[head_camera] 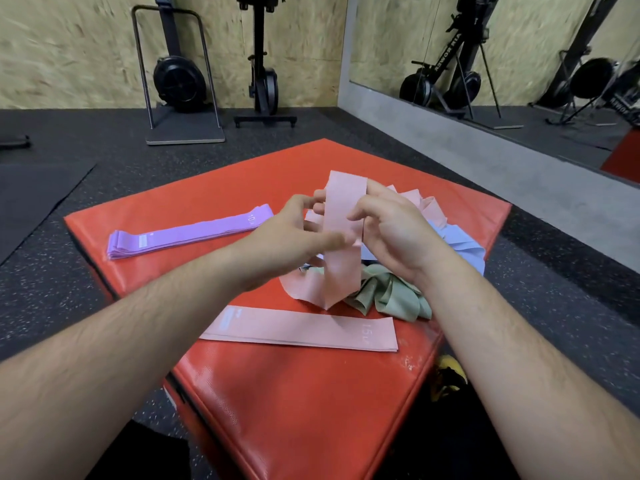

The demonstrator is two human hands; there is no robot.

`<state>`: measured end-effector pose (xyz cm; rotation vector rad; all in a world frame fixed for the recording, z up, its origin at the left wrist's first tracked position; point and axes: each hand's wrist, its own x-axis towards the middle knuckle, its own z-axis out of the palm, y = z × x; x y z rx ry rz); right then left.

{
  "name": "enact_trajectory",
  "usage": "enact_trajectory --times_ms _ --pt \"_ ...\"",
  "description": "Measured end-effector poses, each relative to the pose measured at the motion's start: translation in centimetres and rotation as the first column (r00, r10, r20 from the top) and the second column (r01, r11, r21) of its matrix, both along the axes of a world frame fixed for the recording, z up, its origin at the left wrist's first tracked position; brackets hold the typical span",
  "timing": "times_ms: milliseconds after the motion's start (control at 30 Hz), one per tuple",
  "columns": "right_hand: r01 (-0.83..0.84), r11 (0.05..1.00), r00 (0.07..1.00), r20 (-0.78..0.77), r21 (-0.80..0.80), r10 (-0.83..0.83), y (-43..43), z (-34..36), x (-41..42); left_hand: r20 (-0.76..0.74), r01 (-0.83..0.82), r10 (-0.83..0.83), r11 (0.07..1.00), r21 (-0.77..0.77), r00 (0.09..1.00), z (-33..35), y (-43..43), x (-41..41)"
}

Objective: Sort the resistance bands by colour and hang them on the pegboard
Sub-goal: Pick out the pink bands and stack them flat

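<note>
Stack of flat purple fabric resistance bands (187, 233) lies near the left edge of the red vinyl padded box (284, 410), one end pointing toward the middle. Next, left hand (291, 233) over the box centre, fingers curled, pinching the left edge of a pink fabric resistance band (341, 237). That band is held upright between both hands, lower end drooping onto the box top. Below it, flat pink bands (301, 329) lie stacked along the near edge, printed 15. Then right hand (398, 233), fingers curled round the held band's right edge. Crumpled green bands (391, 296) sit under the right wrist, beside the drooping end. Loose pink bands (429, 206) behind the right hand; light blue bands (460, 244) heaped toward the right corner.
</note>
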<state>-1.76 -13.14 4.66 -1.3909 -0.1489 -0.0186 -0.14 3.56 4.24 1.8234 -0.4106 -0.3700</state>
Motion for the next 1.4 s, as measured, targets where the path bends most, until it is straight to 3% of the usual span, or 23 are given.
enact_trajectory --times_ms 200,433,567,667,867,1000,1100,1233,1333,1400 --pt "0.056 0.973 0.995 -0.065 -0.224 -0.072 -1.0 -0.8 0.2 0.150 -0.110 0.128 0.987 -0.121 0.980 0.3 0.2 0.7" --pt "0.139 0.915 0.984 -0.049 -0.379 -0.170 -1.1 -0.9 -0.6 0.379 -0.189 0.126 0.973 0.135 0.917 0.4 0.1 0.6" --pt "0.180 0.767 0.982 0.075 -0.616 -0.171 -0.9 -1.5 -0.5 0.456 -0.252 0.147 0.951 0.178 0.878 0.3 0.4 1.0" --pt "0.085 0.766 0.996 0.049 -0.637 -0.069 -0.4 -2.1 -0.3 0.454 -0.213 0.128 0.967 0.141 0.882 0.3 0.8 1.3" --pt "0.064 0.817 0.996 0.085 -0.573 -0.018 0.9 -2.7 0.1 0.448 -0.161 0.057 0.967 0.197 0.892 0.8 1.5 1.3" --pt "-0.034 0.837 0.998 0.030 -0.547 0.060 0.7 -2.7 0.1 0.401 -0.196 0.149 0.978 0.078 0.904 1.1 2.3 1.5" --pt "-0.164 0.784 0.986 -0.078 -0.599 0.147 0.2 -2.8 -0.4 0.303 -0.261 0.255 0.965 -0.024 0.918 1.1 3.7 1.8" --pt "-0.191 0.663 0.981 -0.147 -0.724 0.123 -1.2 -2.4 -1.4 0.168 -0.358 0.374 0.926 -0.118 0.912 0.9 6.8 2.3" --pt "-0.203 0.576 0.979 -0.182 -0.792 0.095 -3.0 -2.1 -2.1 0.138 -0.388 0.386 0.922 -0.010 0.912 0.0 9.4 2.5" --pt "-0.216 0.570 0.975 -0.206 -0.793 0.083 -4.0 -2.5 -2.5 0.162 -0.384 0.366 0.918 0.098 0.916 -0.7 10.7 2.3"
